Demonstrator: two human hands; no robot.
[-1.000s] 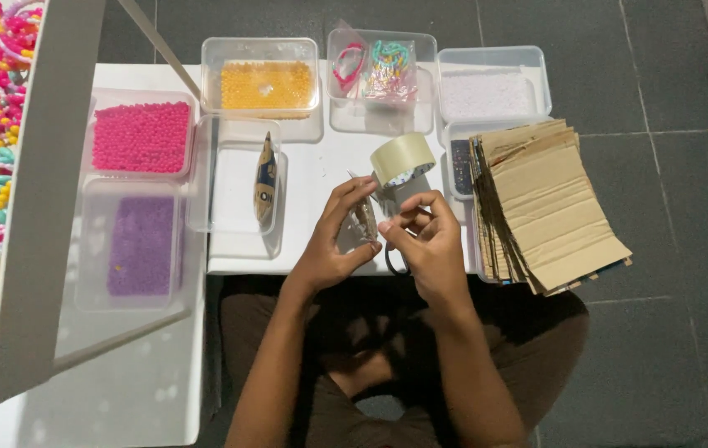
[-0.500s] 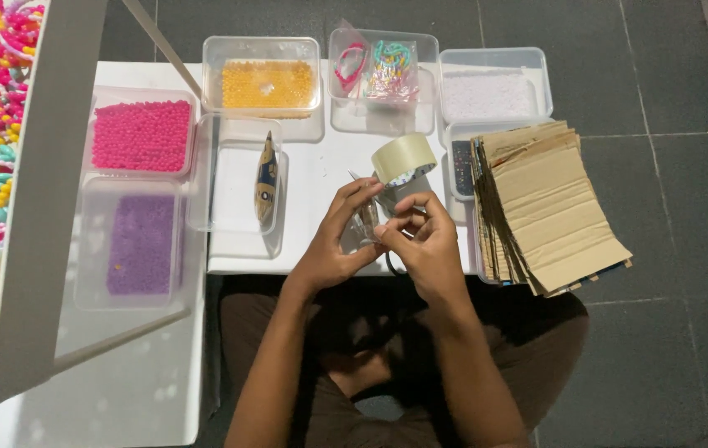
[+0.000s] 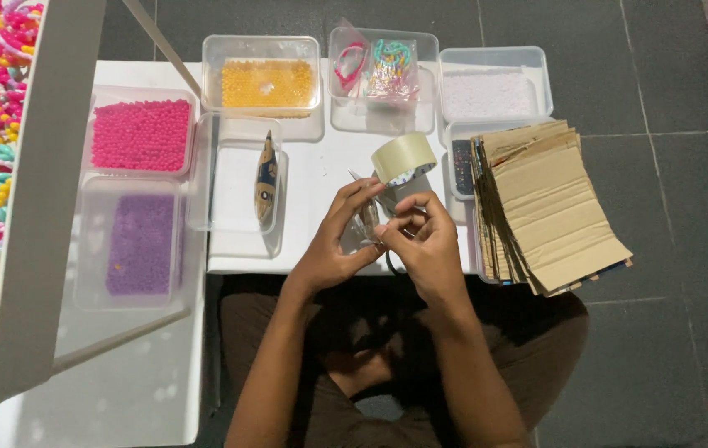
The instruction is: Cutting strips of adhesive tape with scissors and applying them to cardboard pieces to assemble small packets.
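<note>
Seen from above, centre of the frame. The person's left hand (image 3: 333, 249) and right hand (image 3: 430, 245) meet over the near edge of the white table (image 3: 321, 178), fingertips facing one another. Between them is a small clear plastic packet (image 3: 364, 228), upright or nearly so, its long axis running from the top of the frame toward the bottom. The left hand's fingers (image 3: 358, 195) curl around the packet's left side and are pinched on it; the right hand's thumb and forefinger close on its right edge, so both hands are clamped on the same thing (what is inside it is too small to tell). Neither hand is nearer than the other: the packet lies at the seam between them, slightly toward the left palm.

Just above the hands, touching or almost touching the right fingertips, a roll of clear tape (image 3: 404, 158) stands on edge, tilted. To the right of the frame a stack of brown card pieces (image 3: 549, 207) fans out, well apart from the left hand and near the right wrist. Upper and left parts of the frame hold clear tubs: orange beads (image 3: 264, 83), pink beads (image 3: 140, 134), purple beads (image 3: 140, 245) and white beads (image 3: 491, 93); a further tub carries bagged coloured pieces (image 3: 383, 66). A slim dark patterned object (image 3: 266, 178) lies in an otherwise bare tray, left of the hands.
</note>
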